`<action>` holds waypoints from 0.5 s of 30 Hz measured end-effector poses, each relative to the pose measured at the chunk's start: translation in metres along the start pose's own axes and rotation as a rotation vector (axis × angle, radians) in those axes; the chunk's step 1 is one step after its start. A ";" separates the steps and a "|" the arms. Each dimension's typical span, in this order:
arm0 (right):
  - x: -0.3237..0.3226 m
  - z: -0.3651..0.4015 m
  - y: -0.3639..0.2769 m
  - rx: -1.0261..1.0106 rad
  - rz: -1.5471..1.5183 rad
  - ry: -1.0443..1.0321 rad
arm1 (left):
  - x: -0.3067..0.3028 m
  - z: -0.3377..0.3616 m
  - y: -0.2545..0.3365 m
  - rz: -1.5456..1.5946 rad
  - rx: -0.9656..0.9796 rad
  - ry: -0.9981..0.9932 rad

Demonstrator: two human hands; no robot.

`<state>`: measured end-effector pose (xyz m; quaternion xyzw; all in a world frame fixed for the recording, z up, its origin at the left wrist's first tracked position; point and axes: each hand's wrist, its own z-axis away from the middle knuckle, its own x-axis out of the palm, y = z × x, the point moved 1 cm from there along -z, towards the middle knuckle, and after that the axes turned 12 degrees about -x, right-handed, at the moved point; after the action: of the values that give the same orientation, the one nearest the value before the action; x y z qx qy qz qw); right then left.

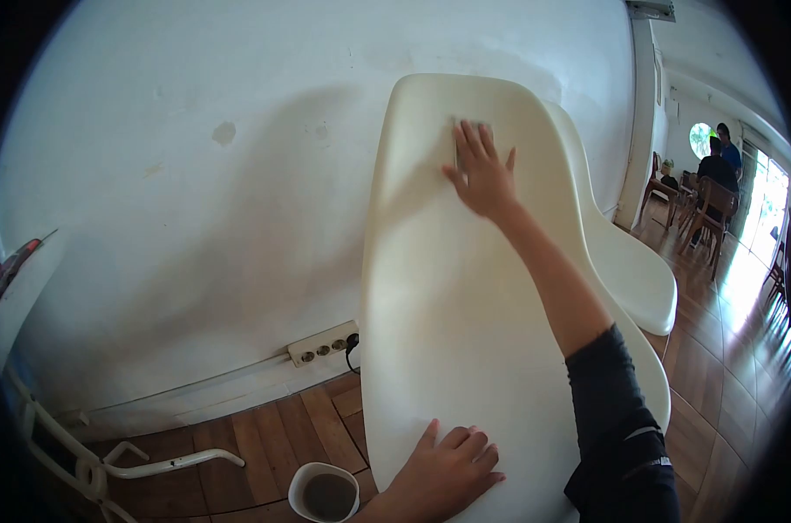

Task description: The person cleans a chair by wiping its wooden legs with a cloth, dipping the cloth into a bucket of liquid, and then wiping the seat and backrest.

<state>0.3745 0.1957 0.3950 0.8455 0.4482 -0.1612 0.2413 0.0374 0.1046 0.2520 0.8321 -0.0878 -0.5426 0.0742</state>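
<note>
The right arm stretches up and forward, in a dark sleeve to the elbow. The right hand (pixel 482 174) lies flat with its fingers spread, pressing a thin grey pad (pixel 455 146) on the upper back of a chair (pixel 448 305); it does not clasp it. The left hand (pixel 443 471) rests low on the same chair, fingers loosely bent, holding nothing. The chair is a smooth, cream, curved plastic shell in front of a matt white wall (pixel 195 174). A round white cup (pixel 325 492) stands on the wooden floor (pixel 264 444).

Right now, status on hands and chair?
Right hand flat on cloth, high on chair. Left hand open on seat edge. Cup on floor beside chair.
</note>
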 end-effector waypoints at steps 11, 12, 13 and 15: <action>-0.022 -0.003 -0.001 -0.018 0.060 -0.188 | 0.009 0.001 -0.003 0.024 -0.016 0.012; -0.024 -0.023 0.003 0.029 0.039 -0.182 | 0.009 0.001 -0.003 0.018 -0.008 0.021; -0.025 -0.034 0.006 0.076 0.021 -0.173 | 0.008 0.001 -0.004 0.007 -0.009 0.022; -0.017 -0.039 -0.001 0.103 -0.002 -0.142 | 0.009 0.000 -0.004 0.033 -0.001 -0.012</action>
<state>0.3665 0.2060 0.4357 0.8427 0.4221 -0.2439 0.2284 0.0406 0.1063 0.2434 0.8271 -0.1017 -0.5464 0.0832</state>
